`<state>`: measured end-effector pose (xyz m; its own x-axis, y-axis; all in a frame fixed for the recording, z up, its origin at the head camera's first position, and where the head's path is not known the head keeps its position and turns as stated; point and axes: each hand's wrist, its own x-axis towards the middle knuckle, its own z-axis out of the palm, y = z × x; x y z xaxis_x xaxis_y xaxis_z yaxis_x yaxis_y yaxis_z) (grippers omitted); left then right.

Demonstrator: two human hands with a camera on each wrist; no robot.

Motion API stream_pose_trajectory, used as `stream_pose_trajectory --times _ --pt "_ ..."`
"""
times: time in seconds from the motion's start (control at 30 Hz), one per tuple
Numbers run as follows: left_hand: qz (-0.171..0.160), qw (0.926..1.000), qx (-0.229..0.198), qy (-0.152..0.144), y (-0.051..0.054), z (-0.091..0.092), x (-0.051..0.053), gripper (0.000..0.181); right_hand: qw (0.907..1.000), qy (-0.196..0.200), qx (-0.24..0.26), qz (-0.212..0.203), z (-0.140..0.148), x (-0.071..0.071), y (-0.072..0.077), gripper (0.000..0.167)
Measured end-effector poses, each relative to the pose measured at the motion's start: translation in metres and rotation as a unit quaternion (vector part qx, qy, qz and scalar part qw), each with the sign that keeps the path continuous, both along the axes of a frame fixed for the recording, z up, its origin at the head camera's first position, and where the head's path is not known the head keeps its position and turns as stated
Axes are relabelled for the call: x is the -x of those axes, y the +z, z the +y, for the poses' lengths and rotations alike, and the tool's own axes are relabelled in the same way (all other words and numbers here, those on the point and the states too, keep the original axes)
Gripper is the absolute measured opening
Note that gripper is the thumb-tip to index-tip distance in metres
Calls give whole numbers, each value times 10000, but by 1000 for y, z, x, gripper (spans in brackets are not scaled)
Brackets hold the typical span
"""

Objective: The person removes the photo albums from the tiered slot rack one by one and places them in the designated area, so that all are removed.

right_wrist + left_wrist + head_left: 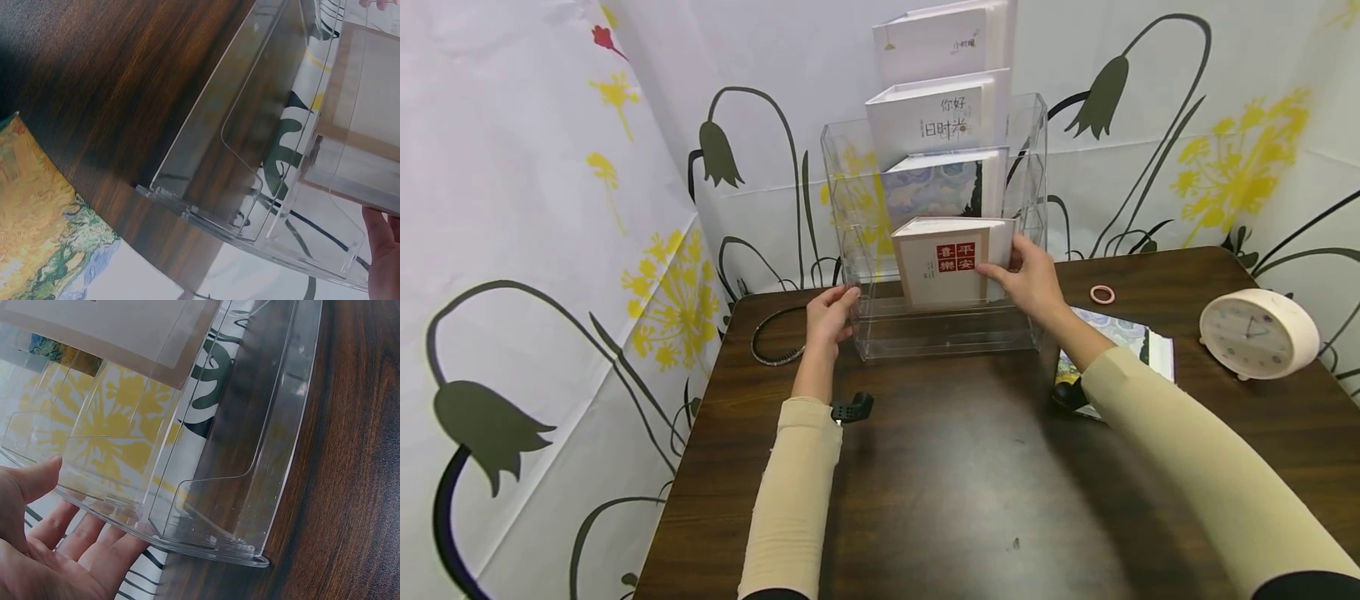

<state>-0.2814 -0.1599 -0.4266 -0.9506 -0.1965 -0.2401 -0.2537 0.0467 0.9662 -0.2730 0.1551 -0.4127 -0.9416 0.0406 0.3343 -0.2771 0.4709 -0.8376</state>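
Observation:
A clear acrylic rack (pixel 951 343) with several tiers stands at the table's back. In its lower part is a beige-edged book (pixel 928 283) with red square characters on the cover. My right hand (pixel 1033 279) pinches this book's right edge, thumb in front and fingers behind. My left hand (pixel 831 321) holds the rack's left side low down; in the left wrist view its thumb and fingers lie about the clear side panel. Behind stand a painted-cover book (pixel 936 190) and two white books, the middle one (pixel 898 125) and the top one (pixel 917 46).
Another painted-cover book (pixel 1116 333) lies on the table (pixel 940 483), partly under my right forearm. Farther right stands a round white clock (pixel 1255 333). A small pink ring (pixel 1102 294) lies behind the book. A dark hairband (pixel 756 342) lies left of the rack.

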Motion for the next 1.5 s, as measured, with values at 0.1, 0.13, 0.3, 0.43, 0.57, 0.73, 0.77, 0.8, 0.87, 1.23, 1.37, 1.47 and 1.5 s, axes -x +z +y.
stream_pose_trajectory --times 0.1,0.13,0.3,0.43,0.57,0.73,0.77,0.8,0.87,1.23,1.37,1.47,1.5 --pt "-27 10000 -4 -13 0 1 0 40 9999 40 95 38 0 -1 0 42" --pt "-32 10000 -14 -25 0 1 0 40 9999 53 139 42 1 -1 0 42" --pt "-1 10000 -17 -45 0 2 0 41 9993 237 234 182 2 -6 4 42" --pt "8 10000 -23 -58 0 3 0 41 9985 366 291 275 4 -10 9 41" --pt "-1 10000 -38 -53 1 3 0 41 9979 369 351 395 6 -14 15 40" --pt "-2 9999 -100 -27 2 3 0 40 9945 354 783 605 9 -20 24 40" --pt "-9 9999 -114 -14 2 3 0 40 9931 373 889 667 10 -22 26 40" --pt "-17 9999 -125 -3 2 3 -1 40 9922 364 950 723 12 -24 28 41" --pt "-29 9999 -139 3 3 3 -1 41 9905 323 1024 857 15 -29 31 42" --pt "-3 9999 -164 10 0 3 0 42 9877 -141 1421 634 48 -82 23 43" --pt "6 9998 -192 -3 0 3 0 43 9765 -246 2120 282 64 -111 12 38" --pt "49 9999 -156 -5 0 3 0 43 9571 -282 2883 11 79 -135 1 35" --pt "60 9999 -159 -5 0 3 1 44 9510 -299 3076 -67 84 -143 -3 34"
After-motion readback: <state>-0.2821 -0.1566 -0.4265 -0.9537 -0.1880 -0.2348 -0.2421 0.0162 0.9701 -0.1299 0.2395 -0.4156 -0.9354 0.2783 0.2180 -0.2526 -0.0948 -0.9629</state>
